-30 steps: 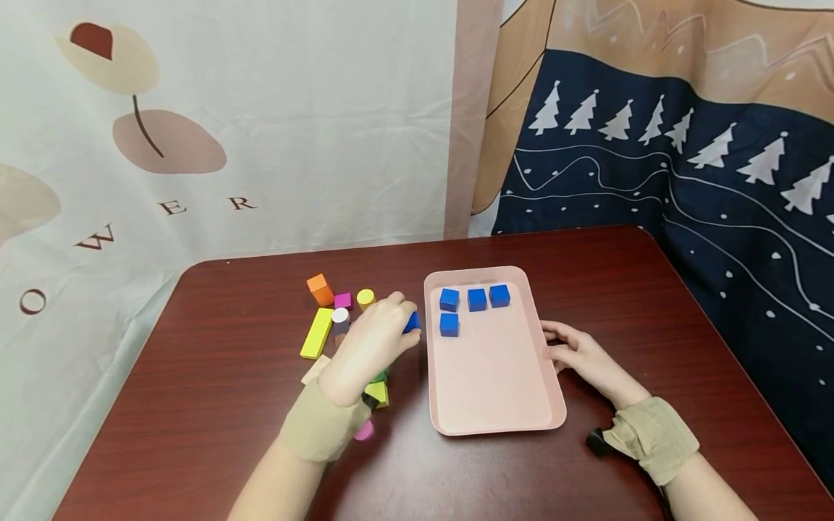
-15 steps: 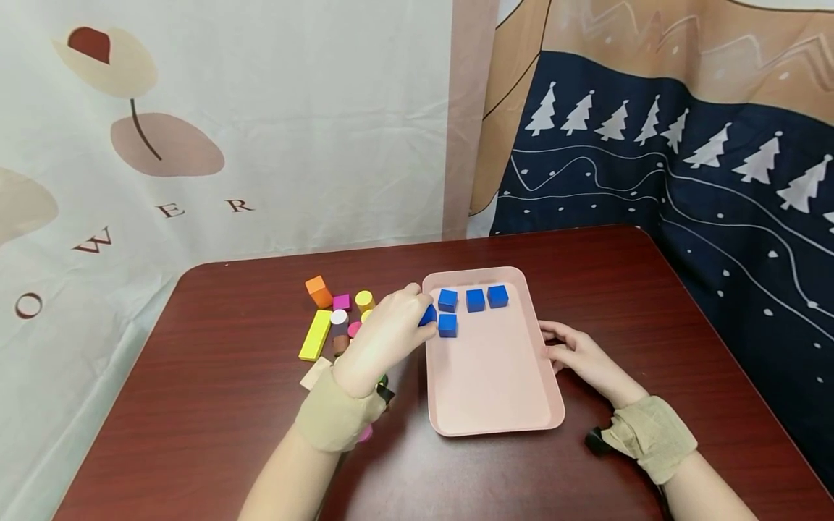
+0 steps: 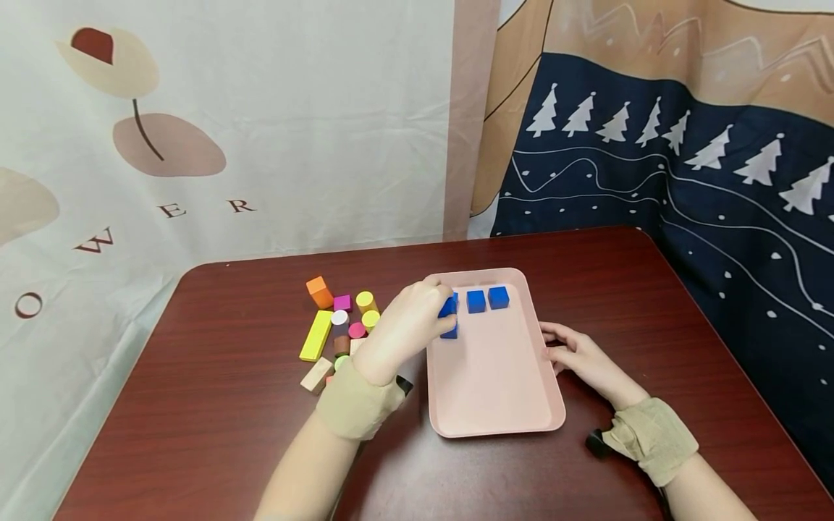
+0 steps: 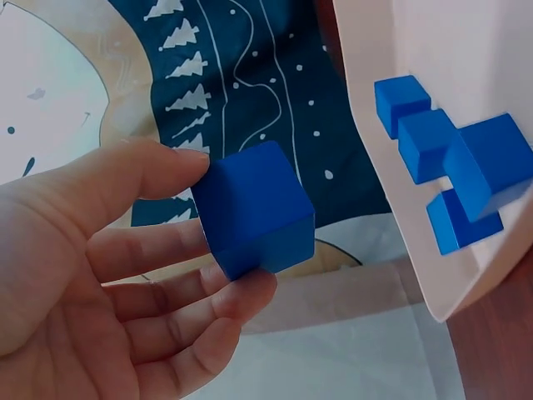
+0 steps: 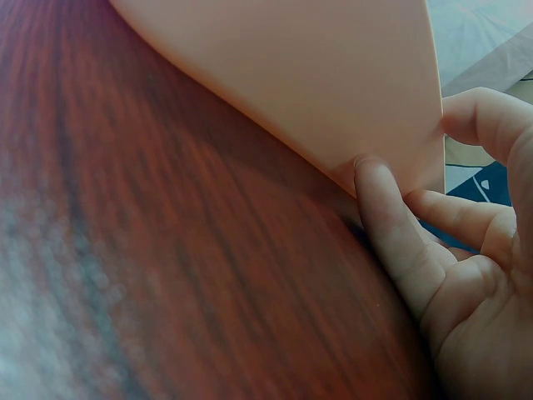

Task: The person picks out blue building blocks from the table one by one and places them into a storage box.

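Note:
My left hand [image 3: 409,324] pinches a blue cube [image 4: 254,204] between thumb and fingertips. In the head view it hangs over the left side of a pink tray [image 3: 495,383]. Several other blue cubes [image 3: 498,297] sit at the tray's far end; those on the left are partly covered by my hand in the head view, while the left wrist view shows the group in the tray's corner. At the tray's right side is my right hand [image 3: 589,362], its thumb and fingertips touching the outer wall [image 5: 316,75] and the rim.
Left of the tray lies a cluster of coloured blocks: a yellow slab [image 3: 316,336], an orange block [image 3: 320,292], a magenta block [image 3: 342,303], a plain wooden block [image 3: 317,375] and several cylinders. Behind the dark red table [image 3: 195,434] hang printed cloths.
My left hand has carried the blue cube rightward from beside the tray to over its left part. More of the block cluster shows behind it. My right hand stays at the tray's side.

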The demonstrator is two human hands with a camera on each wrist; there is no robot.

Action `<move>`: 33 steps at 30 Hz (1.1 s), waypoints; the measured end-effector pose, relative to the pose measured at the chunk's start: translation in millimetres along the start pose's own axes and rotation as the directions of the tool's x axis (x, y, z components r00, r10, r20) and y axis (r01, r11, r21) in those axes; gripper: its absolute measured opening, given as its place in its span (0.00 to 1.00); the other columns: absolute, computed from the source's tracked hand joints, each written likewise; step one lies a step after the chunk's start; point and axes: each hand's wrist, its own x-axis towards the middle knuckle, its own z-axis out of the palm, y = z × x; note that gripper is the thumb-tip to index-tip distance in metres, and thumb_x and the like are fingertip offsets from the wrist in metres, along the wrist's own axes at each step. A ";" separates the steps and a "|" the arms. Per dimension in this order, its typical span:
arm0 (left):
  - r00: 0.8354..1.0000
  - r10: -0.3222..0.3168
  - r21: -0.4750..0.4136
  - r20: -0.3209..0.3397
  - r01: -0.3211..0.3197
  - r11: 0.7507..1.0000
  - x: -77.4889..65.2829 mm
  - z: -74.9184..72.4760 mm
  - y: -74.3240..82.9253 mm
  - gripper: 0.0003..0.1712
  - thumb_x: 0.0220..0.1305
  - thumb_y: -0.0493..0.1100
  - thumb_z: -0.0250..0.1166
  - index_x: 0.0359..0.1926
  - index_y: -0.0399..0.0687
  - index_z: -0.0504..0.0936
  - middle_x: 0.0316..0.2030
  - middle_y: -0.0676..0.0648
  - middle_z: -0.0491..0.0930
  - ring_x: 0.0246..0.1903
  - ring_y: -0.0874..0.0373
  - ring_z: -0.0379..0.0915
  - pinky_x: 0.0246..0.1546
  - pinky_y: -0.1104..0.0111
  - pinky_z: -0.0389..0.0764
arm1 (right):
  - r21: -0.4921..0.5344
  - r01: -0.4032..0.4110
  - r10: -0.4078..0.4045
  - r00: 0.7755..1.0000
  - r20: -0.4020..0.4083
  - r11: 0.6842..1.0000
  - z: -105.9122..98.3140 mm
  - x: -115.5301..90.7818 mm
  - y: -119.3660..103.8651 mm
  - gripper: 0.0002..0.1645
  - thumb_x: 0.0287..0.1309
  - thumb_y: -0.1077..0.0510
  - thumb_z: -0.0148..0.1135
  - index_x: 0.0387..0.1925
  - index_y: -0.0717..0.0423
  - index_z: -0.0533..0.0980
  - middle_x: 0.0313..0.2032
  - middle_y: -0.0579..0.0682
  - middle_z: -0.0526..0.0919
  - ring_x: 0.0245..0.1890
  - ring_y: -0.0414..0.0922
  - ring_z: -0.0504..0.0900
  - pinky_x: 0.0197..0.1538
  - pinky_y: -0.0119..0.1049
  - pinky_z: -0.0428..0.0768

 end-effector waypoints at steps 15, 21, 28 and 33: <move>0.998 0.050 0.009 0.030 -0.051 0.999 21.6 13.0 13.9 0.14 0.54 0.45 0.68 0.39 0.41 0.80 0.33 0.47 0.75 0.31 0.59 0.71 0.36 0.69 0.78 | -0.009 -0.019 0.019 1.000 -0.015 1.000 0.7 -0.1 -0.3 0.29 0.60 0.66 0.54 0.62 0.64 0.60 0.48 0.66 0.71 0.29 0.53 0.80 0.30 0.45 0.80; 0.997 0.065 0.012 0.028 -0.065 0.998 29.3 21.9 15.9 0.13 0.55 0.44 0.67 0.38 0.41 0.81 0.32 0.47 0.75 0.29 0.59 0.72 0.32 0.72 0.76 | -0.006 -0.015 0.015 1.000 -0.011 1.000 0.5 0.0 0.3 0.29 0.60 0.66 0.54 0.61 0.65 0.59 0.48 0.67 0.70 0.29 0.53 0.80 0.29 0.44 0.80; 0.998 0.056 0.009 0.029 -0.057 0.998 35.4 29.0 18.2 0.10 0.54 0.43 0.66 0.35 0.43 0.80 0.31 0.47 0.76 0.27 0.60 0.70 0.28 0.71 0.74 | -0.002 0.008 -0.008 1.000 0.002 1.000 -0.2 -0.5 1.2 0.29 0.60 0.68 0.53 0.61 0.68 0.59 0.47 0.69 0.69 0.29 0.52 0.80 0.29 0.44 0.80; 0.998 0.010 -0.005 0.061 -0.010 1.000 39.5 33.0 21.2 0.11 0.54 0.43 0.66 0.38 0.44 0.81 0.33 0.48 0.76 0.28 0.60 0.71 0.27 0.70 0.74 | -0.003 0.007 -0.006 1.000 0.004 1.000 0.2 -0.3 0.6 0.29 0.60 0.68 0.53 0.61 0.68 0.58 0.47 0.70 0.69 0.29 0.51 0.80 0.29 0.44 0.80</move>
